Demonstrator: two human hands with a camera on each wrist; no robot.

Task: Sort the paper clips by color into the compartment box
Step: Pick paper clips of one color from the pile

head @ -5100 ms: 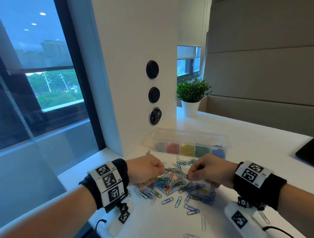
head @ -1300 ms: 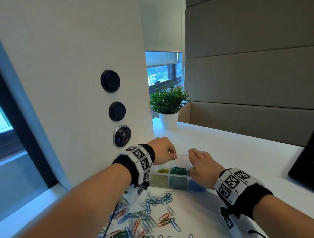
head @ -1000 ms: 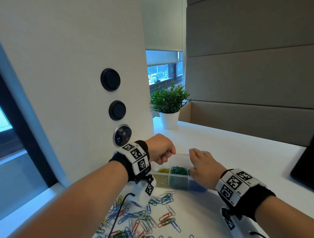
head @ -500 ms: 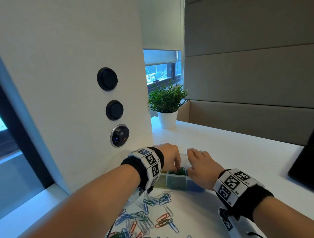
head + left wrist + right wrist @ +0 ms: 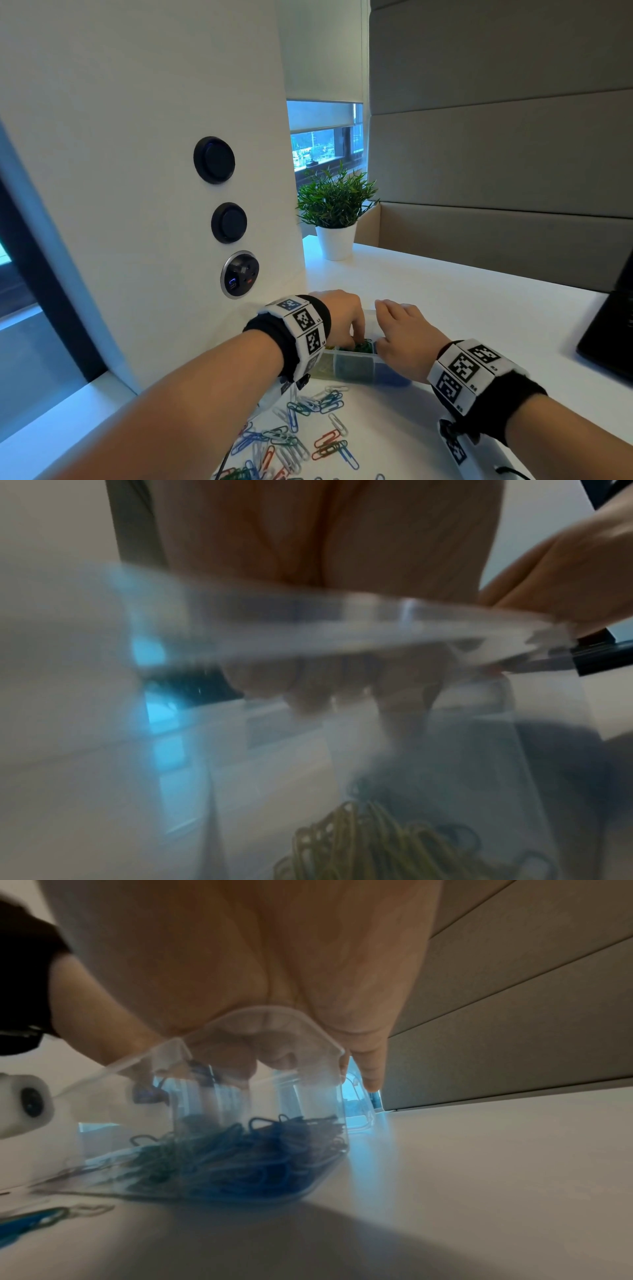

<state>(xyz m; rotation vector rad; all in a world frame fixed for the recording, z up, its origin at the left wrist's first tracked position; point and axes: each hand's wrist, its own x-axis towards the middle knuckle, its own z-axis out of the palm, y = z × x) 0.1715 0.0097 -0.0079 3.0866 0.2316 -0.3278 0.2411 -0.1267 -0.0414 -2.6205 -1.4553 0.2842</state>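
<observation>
Nearest on the white table lies a loose scatter of paper clips, blue, green, red and pale ones mixed. Just beyond it stands the clear compartment box, showing yellow, green and blue clips in separate sections; the left hand dips curled fingers into the green section, and whether they pinch a clip I cannot tell, while the right hand clasps the box's blue end. Farther back stands a potted plant
</observation>
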